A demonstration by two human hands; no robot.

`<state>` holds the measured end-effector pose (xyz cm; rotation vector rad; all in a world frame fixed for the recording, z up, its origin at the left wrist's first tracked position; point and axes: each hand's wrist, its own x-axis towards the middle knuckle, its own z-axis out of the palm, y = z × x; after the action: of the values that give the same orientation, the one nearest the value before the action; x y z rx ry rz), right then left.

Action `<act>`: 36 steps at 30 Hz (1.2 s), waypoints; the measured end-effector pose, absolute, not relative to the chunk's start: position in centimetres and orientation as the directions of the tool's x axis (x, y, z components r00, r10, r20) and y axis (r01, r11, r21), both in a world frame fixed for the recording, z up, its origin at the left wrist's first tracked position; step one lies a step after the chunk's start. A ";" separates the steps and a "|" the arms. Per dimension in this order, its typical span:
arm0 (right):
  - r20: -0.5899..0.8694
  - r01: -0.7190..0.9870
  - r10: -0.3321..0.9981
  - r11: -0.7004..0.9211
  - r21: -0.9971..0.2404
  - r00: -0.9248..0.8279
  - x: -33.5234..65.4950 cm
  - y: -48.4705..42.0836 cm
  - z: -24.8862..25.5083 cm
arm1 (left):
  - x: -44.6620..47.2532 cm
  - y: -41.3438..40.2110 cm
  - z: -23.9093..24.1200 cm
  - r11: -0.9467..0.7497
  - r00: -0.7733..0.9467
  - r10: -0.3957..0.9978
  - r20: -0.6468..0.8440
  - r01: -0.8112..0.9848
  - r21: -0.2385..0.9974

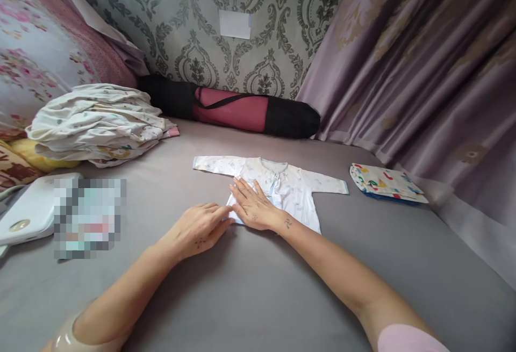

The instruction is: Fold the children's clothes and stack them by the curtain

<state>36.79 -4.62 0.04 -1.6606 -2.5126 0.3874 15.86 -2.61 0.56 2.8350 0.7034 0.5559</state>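
A small white baby shirt (pixel 298 196) with pale blue trim lies spread on the grey sheet, both sleeves stretched out to the sides. With thumb and fingers, my left hand (pixel 203 227) pinches the shirt's lower left corner. My right hand (pixel 255 208) rests flat over the left half of the shirt, fingers extended toward the collar. It covers part of the front and the hem. The two hands almost touch at the lower left edge.
A pile of crumpled light cloth (pixel 97 121) sits on the left, near a white device (pixel 28 212) and a blurred-out item (pixel 91 217). A folded patterned cloth (pixel 387 182) lies at right. Behind is a long black and red bag (pixel 234 110) by the wall, with curtains (pixel 403 72) on the right.
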 end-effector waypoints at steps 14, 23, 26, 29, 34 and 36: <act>-0.009 0.719 0.827 0.484 -0.499 -0.562 33.3 -10.9 1.0 | 15.5 -2.1 -0.3 -0.845 0.727 0.528 0.439 0.500 0.189; 0.065 0.775 0.980 0.189 -0.603 -0.188 38.6 -12.9 4.6 | 16.7 -2.9 0.0 -0.891 0.787 0.450 0.422 0.366 0.268; 0.070 0.878 0.996 -0.014 -0.478 0.054 40.6 -11.7 3.4 | 18.4 -3.9 0.0 -0.914 0.818 0.388 0.424 0.285 0.288; 0.010 0.914 0.990 -0.128 -0.384 0.143 41.0 -11.2 2.2 | 20.6 -4.9 0.1 -0.933 0.871 0.326 0.367 0.233 0.275; -0.046 0.932 0.976 -0.216 -0.292 0.212 40.4 -11.1 2.2 | 23.1 -5.3 0.9 -0.926 0.923 0.329 0.201 0.272 0.262; -0.054 0.931 0.974 -0.228 -0.286 0.222 40.6 -10.9 2.3 | 23.8 -5.3 1.2 -0.923 0.927 0.339 0.162 0.294 0.247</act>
<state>40.58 -10.93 2.32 -2.2975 -1.8179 0.3296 23.77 -5.27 1.24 2.8674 0.4773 0.2984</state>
